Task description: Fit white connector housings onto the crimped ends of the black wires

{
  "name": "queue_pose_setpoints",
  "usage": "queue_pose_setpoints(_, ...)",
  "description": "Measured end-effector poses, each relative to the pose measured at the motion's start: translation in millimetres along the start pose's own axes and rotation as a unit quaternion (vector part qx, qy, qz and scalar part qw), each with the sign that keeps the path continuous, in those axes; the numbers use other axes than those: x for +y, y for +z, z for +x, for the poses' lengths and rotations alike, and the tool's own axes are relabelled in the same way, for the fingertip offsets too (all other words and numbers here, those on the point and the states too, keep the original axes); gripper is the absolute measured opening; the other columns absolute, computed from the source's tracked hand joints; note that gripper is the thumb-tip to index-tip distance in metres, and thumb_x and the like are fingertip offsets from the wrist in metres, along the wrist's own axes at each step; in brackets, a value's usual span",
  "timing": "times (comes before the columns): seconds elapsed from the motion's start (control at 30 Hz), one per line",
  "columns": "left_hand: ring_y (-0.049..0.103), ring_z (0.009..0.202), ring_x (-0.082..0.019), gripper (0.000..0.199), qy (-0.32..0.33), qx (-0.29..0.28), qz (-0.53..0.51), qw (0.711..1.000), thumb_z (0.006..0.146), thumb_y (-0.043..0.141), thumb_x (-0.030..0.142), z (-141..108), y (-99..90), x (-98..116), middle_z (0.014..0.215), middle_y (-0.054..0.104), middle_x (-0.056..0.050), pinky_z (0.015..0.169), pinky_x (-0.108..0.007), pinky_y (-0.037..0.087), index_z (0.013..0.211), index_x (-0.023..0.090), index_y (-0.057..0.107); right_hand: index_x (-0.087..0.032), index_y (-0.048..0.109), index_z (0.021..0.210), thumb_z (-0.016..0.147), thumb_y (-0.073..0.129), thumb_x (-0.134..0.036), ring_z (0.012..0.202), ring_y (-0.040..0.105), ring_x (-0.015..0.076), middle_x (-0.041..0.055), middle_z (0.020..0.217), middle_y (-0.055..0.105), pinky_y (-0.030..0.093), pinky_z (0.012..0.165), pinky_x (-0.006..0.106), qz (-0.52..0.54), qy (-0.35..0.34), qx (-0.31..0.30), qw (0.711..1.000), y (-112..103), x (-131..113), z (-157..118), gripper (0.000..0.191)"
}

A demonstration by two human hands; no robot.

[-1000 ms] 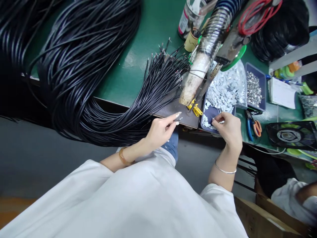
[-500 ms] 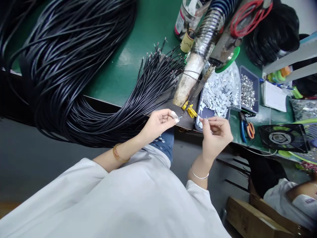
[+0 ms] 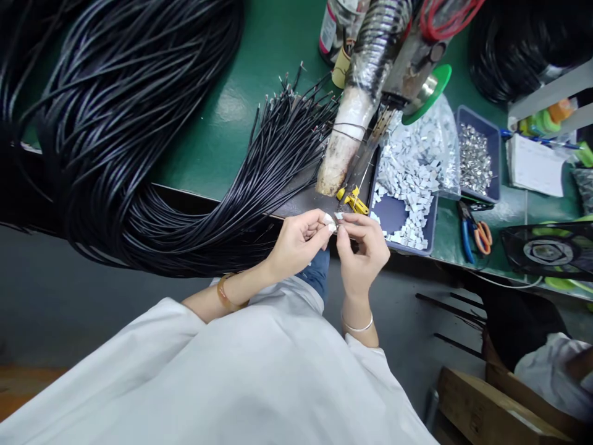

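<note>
My left hand (image 3: 299, 241) is closed in a pinch, with white wrapping on its thumb and fingertip. At those tips it grips a thin wire end, mostly hidden now. My right hand (image 3: 364, 247) meets it fingertip to fingertip, pinching a small pale flat piece (image 3: 339, 216). Right of that hand is a blue-grey tray (image 3: 393, 213) with many similar pale pieces (image 3: 412, 185). Just beyond the fingers lies a yellow clip-like tool (image 3: 356, 203). A thick bundle of black cables (image 3: 194, 228) runs beside my left hand, its stripped ends (image 3: 296, 105) fanned on the green table.
A taped duct nozzle (image 3: 340, 148) hangs over the work spot, near a green disc (image 3: 428, 96). Farther right are a bin of metal parts (image 3: 477, 157), pliers (image 3: 473, 232), a notepad (image 3: 535, 164) and a black fan (image 3: 546, 252). A person's sleeve (image 3: 551, 371) shows beyond cardboard boxes (image 3: 491, 405).
My right hand has moved left from the tray's near edge to my left fingertips, carrying the small piece. My left hand stays nearly in place. The view has shifted slightly.
</note>
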State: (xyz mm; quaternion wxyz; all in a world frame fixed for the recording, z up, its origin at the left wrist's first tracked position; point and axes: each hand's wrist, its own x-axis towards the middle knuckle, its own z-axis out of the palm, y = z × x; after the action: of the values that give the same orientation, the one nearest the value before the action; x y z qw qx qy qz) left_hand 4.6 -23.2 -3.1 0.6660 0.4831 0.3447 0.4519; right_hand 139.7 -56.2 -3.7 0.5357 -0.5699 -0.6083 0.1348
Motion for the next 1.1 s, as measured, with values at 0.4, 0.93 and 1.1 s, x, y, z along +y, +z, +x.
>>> queue_pose_setpoints(0.4,0.035,0.048,-0.003,0.015,-0.051,0.025,-0.043,0.997,0.072,0.074,0.022,10.0,-6.2,5.5,0.053,0.046,0.006,0.047,-0.017,0.025,0.069,0.013,0.063,-0.024,0.066,0.098,0.087,0.062,-0.01,0.09,0.072,0.0153,0.0015,0.097,0.075,0.061,0.08,0.032,-0.053,-0.127,0.039,0.99,-4.1,-0.5,-3.6,0.018)
queue_pose_setpoints(0.93,0.039,0.047,-0.004,0.019,-0.023,0.059,-0.039,0.997,0.069,0.078,0.03,17.0,-3.4,10.7,0.05,0.047,0.006,0.05,-0.02,0.037,0.065,0.014,0.068,-0.023,0.063,0.086,0.084,0.066,-0.013,0.089,0.072,0.0162,0.0017,0.095,0.074,0.06,0.08,0.034,-0.064,-0.078,0.014,0.995,1.4,5.0,0.4,0.011)
queue_pose_setpoints(1.1,0.044,0.05,-0.005,0.017,-0.009,0.075,-0.024,0.997,0.069,0.076,0.028,18.6,-2.4,7.5,0.054,0.056,0.004,0.05,-0.018,0.039,0.066,0.013,0.069,-0.025,0.061,0.089,0.083,0.066,-0.011,0.087,0.073,0.0153,0.002,0.097,0.076,0.061,0.076,0.032,-0.107,-0.131,0.017,0.985,2.0,8.0,1.7,0.015)
